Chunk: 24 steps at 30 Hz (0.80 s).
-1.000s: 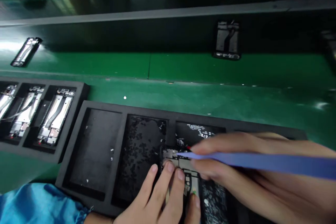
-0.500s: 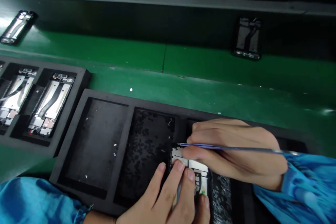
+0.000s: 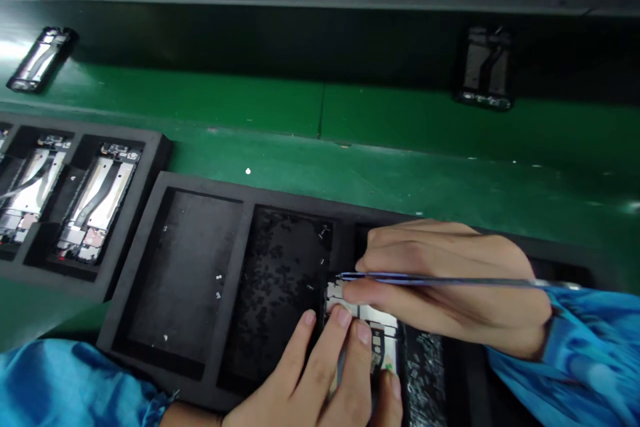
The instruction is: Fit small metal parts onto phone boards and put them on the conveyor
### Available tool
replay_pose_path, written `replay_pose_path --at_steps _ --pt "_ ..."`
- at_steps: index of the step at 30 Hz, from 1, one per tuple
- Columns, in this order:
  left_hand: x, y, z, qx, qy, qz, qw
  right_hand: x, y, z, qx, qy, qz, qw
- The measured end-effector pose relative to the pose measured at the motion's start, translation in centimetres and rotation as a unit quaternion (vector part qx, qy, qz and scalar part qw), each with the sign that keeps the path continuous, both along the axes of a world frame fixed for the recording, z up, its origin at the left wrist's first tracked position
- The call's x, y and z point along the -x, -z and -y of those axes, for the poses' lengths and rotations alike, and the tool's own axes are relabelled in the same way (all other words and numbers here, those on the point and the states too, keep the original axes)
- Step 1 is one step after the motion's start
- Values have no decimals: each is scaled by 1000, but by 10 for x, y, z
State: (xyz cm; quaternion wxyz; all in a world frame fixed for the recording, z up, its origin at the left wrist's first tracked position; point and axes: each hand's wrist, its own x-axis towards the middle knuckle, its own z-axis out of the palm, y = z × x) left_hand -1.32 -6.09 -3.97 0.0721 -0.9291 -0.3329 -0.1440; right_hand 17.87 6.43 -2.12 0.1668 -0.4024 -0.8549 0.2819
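My left hand (image 3: 310, 380) lies over an opened phone (image 3: 383, 315), fingers stretched across it and holding it down on the black foam tray (image 3: 240, 293). One fingertip reaches past the phone's left edge. In my right hand (image 3: 450, 287) are slim bluish-purple tweezers (image 3: 415, 278), pinched between thumb and fingers. Their tips meet the phone's upper left corner; whether anything is between them is too small to tell. Much of the phone, with its silvery plates and dark flex part, is hidden under both hands.
Tiny loose bits lie in the tray's compartments. To the left, a second foam tray (image 3: 160, 147) holds several opened phones, one being a phone (image 3: 103, 193) in the rightmost slot. Further back lie a phone (image 3: 40, 60) at left and another phone (image 3: 485, 70) at right.
The view has shifted slightly. The tweezers' shaft is tilted a little differently in my right hand, with the tips still at the same corner. My left hand stays in place.
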Motion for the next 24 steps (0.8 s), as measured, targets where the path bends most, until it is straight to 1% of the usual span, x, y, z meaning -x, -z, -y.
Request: replay_pose_path --at_steps 2,7,8,9,11,12,13,14,16,17,18,20,22,24 --pt "1 0 -1 -9 1 -4 1000 1 1 -4 -14 3 -27 1000" --pt "2 -1 -2 -10 -4 -12 1000 0 -5 -11 -39 -29 -96 994" --pt "2 -1 -2 -10 -3 -13 1000 0 -8 -11 -48 -14 -109 993" --pt "2 -1 -1 -10 -2 -13 1000 0 -10 -11 -60 14 -129 990" --pt "2 -2 -1 -9 -2 -12 1000 2 -13 -11 -75 101 -181 975" --pt "2 -2 -2 -9 -3 -11 1000 4 -13 -12 -66 142 -207 966" --pt "2 -2 -2 -11 -5 -11 1000 6 -13 -12 -41 168 -227 958" --pt "1 -2 -2 -15 -7 -9 1000 7 -13 -13 -4 170 -235 957" --pt "0 -1 -3 -24 -10 -5 1000 11 -11 -15 68 135 -216 965" --pt "0 0 -3 -30 -13 -2 999 13 -11 -16 82 113 -198 970" --pt "-1 0 -3 -35 -17 1 999 14 -10 -17 81 94 -180 976" --pt "-1 1 -2 -42 -25 4 999 16 -10 -18 52 69 -151 985" --pt "-1 1 -2 -47 -28 6 998 17 -10 -18 24 47 -137 989" --pt "-1 1 -1 -47 -31 5 998 17 -9 -17 10 26 -126 992"
